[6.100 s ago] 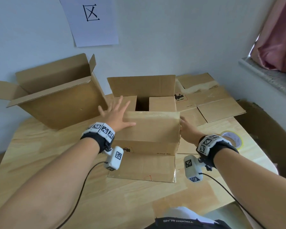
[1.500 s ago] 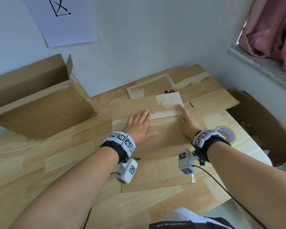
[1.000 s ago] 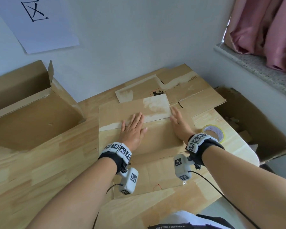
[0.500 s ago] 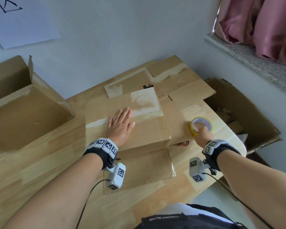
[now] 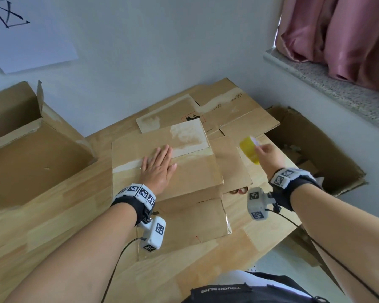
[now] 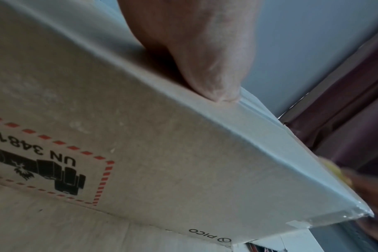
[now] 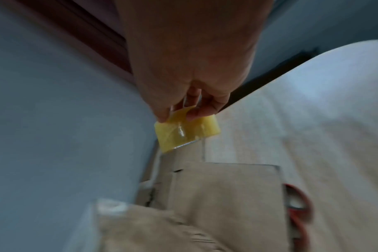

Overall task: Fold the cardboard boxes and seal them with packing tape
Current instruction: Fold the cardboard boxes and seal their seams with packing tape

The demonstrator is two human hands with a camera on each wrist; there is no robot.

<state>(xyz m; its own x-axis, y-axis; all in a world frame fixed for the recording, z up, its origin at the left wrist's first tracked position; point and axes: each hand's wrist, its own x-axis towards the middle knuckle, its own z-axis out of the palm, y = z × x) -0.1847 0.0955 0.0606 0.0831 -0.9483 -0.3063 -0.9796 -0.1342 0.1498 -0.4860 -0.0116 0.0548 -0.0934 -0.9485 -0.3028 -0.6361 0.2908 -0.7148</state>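
A small cardboard box point(image 5: 190, 171) with its top flaps folded down sits mid-table; its printed side point(image 6: 140, 153) fills the left wrist view. My left hand point(image 5: 159, 165) lies flat across the flap seam, fingers straight, pressing the flaps down. My right hand point(image 5: 266, 155) is raised to the right of the box and grips a yellow roll of packing tape point(image 5: 248, 149), which shows between thumb and fingers in the right wrist view point(image 7: 187, 132). The tape roll is off the table.
A large open box point(image 5: 31, 154) lies on its side at the left. Flattened cardboard point(image 5: 234, 114) is stacked behind and right of the small box. Red-handled scissors point(image 5: 239, 190) peek from under a flap. A worn open box point(image 5: 315, 149) stands on the floor beyond the table's right edge.
My right hand left the box top, reached right to the tape roll on the table, and has now lifted it. My left hand stayed pressing the flaps. The view swung right.
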